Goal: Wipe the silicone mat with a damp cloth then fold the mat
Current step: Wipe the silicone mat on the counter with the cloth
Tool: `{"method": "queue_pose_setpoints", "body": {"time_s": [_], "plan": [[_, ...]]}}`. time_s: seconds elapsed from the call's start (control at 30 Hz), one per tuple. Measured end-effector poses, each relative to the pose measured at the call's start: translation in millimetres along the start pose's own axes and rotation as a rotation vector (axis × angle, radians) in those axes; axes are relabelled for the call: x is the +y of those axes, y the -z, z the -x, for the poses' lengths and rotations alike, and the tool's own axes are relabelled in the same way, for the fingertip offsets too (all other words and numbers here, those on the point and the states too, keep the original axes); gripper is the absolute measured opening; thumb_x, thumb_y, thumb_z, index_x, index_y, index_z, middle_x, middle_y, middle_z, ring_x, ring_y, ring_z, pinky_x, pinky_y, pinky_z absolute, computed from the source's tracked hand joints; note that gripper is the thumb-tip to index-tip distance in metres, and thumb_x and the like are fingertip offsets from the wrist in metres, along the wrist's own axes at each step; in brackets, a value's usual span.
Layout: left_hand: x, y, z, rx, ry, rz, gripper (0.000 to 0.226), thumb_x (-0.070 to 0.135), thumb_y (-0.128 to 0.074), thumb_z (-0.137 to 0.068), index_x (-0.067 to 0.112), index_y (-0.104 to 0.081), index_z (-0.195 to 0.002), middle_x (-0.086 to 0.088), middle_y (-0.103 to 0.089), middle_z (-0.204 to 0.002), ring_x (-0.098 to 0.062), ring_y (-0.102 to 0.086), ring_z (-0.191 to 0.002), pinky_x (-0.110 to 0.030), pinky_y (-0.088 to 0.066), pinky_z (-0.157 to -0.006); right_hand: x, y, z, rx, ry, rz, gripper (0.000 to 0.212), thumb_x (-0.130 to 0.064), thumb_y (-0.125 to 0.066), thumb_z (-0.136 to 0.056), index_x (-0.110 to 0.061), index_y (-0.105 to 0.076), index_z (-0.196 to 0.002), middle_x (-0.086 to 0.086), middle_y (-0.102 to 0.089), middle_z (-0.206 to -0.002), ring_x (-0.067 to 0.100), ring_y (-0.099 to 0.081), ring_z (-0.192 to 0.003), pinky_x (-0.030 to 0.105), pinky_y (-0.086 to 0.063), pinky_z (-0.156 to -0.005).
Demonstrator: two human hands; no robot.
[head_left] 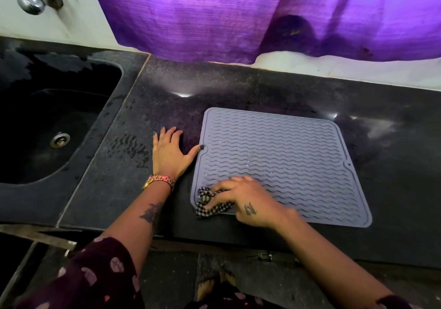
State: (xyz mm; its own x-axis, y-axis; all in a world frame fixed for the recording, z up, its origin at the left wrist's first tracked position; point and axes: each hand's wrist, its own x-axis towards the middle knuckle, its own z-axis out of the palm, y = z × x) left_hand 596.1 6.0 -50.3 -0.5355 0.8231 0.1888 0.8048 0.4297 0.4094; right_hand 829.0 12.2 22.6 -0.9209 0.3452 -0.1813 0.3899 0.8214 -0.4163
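One wavy-ribbed silicone mat (286,156) — checked cloth (210,205)

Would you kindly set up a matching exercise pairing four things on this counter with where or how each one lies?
Things:
1. silicone mat
2. checked cloth
3. left hand
4. sink drain

States:
A. bunched under the right hand at the mat's near-left corner
B. flat and unfolded on the counter
C. in the dark basin
D. spread on the counter, thumb touching the mat's edge

Pairs: 1-B, 2-A, 3-D, 4-C
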Motion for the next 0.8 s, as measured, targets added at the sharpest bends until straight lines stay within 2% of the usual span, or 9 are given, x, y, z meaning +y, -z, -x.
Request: {"method": "queue_pose_setpoints", "body": {"time_s": [0.1, 0.23, 0.4, 0.47, 0.6, 0.7, 0.8], "plan": [[0.0, 0.1, 1.1, 0.010, -0.003, -0.007, 0.079, 0.070, -0.050, -0.079, 0.011, -0.049, -0.132, -0.009, -0.040, -0.147, -0.030, -0.022, -0.142, -0.044, -0.006, -0.119, 16.8, 9.2, 14.8, -0.021, -0.055, -0.021, 0.063, 0.005, -0.055, -0.072, -0.047, -0.063, -0.109, -0.019, -0.050, -0.133, 0.006, -0.041, -0.121, 0.028, -0.023, -0.095], [0.8, 0.1, 2.7, 0.014, 0.000, -0.006, 0.079, 0.069, -0.050, -0.079, 0.011, -0.049, -0.132, -0.009, -0.040, -0.147, -0.029, -0.022, -0.142, -0.043, -0.005, -0.119, 47.3, 27.3, 36.0, -0.058, -0.155, -0.012, 0.061, 0.006, -0.055, -0.072, -0.046, -0.067, -0.102, -0.019, -0.056, -0.127, 0.002, -0.046, -0.120, 0.035, -0.031, -0.105], [2.2, 1.4, 1.5, 0.010, -0.003, -0.020, 0.080, 0.070, -0.049, -0.079, 0.010, -0.049, -0.132, -0.010, -0.040, -0.146, -0.030, -0.022, -0.142, -0.044, -0.006, -0.119, 51.4, 36.6, 36.5, 0.127, -0.188, -0.214, 0.065, 0.010, -0.054, -0.067, -0.045, -0.069, -0.098, -0.015, -0.063, -0.118, 0.001, -0.051, -0.114, 0.034, -0.041, -0.101], [2.5, 2.0, 1.3, 0.009, -0.005, -0.017, 0.079, 0.069, -0.050, -0.079, 0.010, -0.049, -0.132, -0.010, -0.040, -0.147, -0.030, -0.022, -0.142, -0.044, -0.006, -0.119, 38.1, 28.6, 24.6, 0.164, -0.164, -0.214, 0.066, 0.009, -0.057, -0.068, -0.046, -0.067, -0.103, -0.015, -0.061, -0.121, 0.006, -0.051, -0.117, 0.036, -0.040, -0.103], [2.5, 2.3, 2.1, 0.004, 0.001, -0.012, 0.079, 0.069, -0.050, -0.079, 0.010, -0.048, -0.133, -0.010, -0.039, -0.147, -0.030, -0.022, -0.142, -0.043, -0.006, -0.119, 7.0, 1.5, 2.7, 0.101, -0.087, -0.156, 0.068, 0.009, -0.053, -0.070, -0.043, -0.063, -0.113, -0.012, -0.055, -0.131, 0.011, -0.045, -0.122, 0.036, -0.031, -0.103], [2.4, 2.1, 2.5, 0.004, -0.003, -0.012, 0.081, 0.070, -0.049, -0.079, 0.010, -0.048, -0.133, -0.010, -0.040, -0.147, -0.030, -0.023, -0.142, -0.043, -0.007, -0.119, 1.4, -11.2, 4.4, 0.076, -0.067, -0.072, 0.065, 0.006, -0.052, -0.071, -0.043, -0.062, -0.112, -0.012, -0.051, -0.134, 0.013, -0.041, -0.123, 0.038, -0.024, -0.099], [2.1, 2.0, 2.6, -0.003, -0.004, -0.006, 0.082, 0.070, -0.048, -0.079, 0.010, -0.047, -0.134, -0.011, -0.040, -0.147, -0.030, -0.023, -0.142, -0.044, -0.007, -0.118, 9.9, -9.8, 17.5, 0.078, -0.084, -0.071, 0.063, 0.006, -0.053, -0.069, -0.044, -0.064, -0.107, -0.015, -0.053, -0.130, 0.011, -0.042, -0.119, 0.034, -0.025, -0.095]]}}
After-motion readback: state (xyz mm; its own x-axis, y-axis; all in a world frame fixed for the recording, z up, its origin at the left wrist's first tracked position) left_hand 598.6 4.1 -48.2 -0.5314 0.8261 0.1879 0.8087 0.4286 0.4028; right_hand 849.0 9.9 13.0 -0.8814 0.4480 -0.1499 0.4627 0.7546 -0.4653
